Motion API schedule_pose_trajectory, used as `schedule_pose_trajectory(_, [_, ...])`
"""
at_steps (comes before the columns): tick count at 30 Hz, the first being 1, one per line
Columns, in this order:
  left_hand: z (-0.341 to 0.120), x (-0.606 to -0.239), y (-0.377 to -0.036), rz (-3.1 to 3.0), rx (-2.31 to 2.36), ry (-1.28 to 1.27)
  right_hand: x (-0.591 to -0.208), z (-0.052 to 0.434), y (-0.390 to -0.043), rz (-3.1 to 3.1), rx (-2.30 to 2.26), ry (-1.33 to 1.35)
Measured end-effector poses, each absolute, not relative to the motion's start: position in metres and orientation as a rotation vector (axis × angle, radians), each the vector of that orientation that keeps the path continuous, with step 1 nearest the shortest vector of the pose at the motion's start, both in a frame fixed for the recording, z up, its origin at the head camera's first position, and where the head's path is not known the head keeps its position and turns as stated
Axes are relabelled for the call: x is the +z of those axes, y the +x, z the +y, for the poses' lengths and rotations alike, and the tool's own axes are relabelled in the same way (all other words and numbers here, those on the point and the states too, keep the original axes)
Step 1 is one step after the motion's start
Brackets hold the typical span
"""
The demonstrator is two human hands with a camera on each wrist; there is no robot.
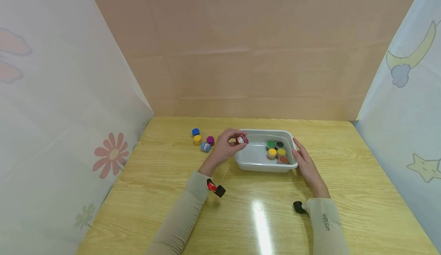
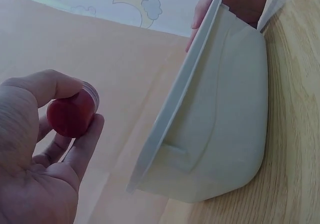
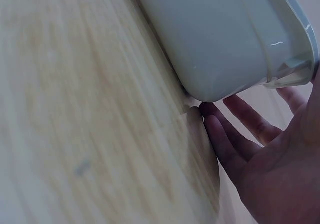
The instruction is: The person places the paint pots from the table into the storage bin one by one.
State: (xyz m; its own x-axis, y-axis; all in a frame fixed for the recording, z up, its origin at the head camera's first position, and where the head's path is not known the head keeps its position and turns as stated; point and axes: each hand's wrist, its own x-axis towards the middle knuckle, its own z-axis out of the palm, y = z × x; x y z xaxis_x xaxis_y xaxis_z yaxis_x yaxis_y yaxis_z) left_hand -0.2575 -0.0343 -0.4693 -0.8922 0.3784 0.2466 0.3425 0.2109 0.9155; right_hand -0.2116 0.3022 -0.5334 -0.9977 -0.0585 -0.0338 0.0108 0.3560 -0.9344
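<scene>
My left hand (image 1: 225, 146) pinches a small red paint jar (image 2: 74, 112) between thumb and fingers. A white label shows on the red jar in the head view, over the left end of the pale grey plastic tub (image 1: 263, 164). At the tub's other end my right hand (image 1: 306, 167) holds the wall, thumb at the rim and fingers against the outside near the base. Inside the tub, towards the right, stand several little jars: a green one (image 1: 270, 144), a black one (image 1: 280, 144), an orange-brown one (image 1: 283, 159) and yellow ones, including a yellow jar (image 1: 272, 154).
Left of the tub, a dark blue jar (image 1: 195, 132), a yellow-orange jar (image 1: 197, 139), a purple jar (image 1: 210, 140) and a light blue jar (image 1: 206, 147) are grouped on the wooden table (image 1: 165, 178). A brown paper backdrop (image 1: 255, 63) rises behind the table, with printed cloth at both sides.
</scene>
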Motion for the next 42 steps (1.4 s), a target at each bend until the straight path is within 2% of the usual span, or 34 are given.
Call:
schedule_pose_trajectory(14, [-0.03,-0.467,-0.255,2.402,1.871,0.779,-0.535,0.302,-0.214,2.497,-1.776,-0.027])
schedule_pose_trajectory(23, [-0.018,-0.468,-0.253,2.348,1.878,0.73,-0.534,0.302,-0.213,2.488,-1.789,-0.022])
schedule_pose_trajectory(42, [0.036,-0.481,-0.264,2.626,1.14,1.081,-0.534,0.301,-0.212,2.519,-1.766,-0.038])
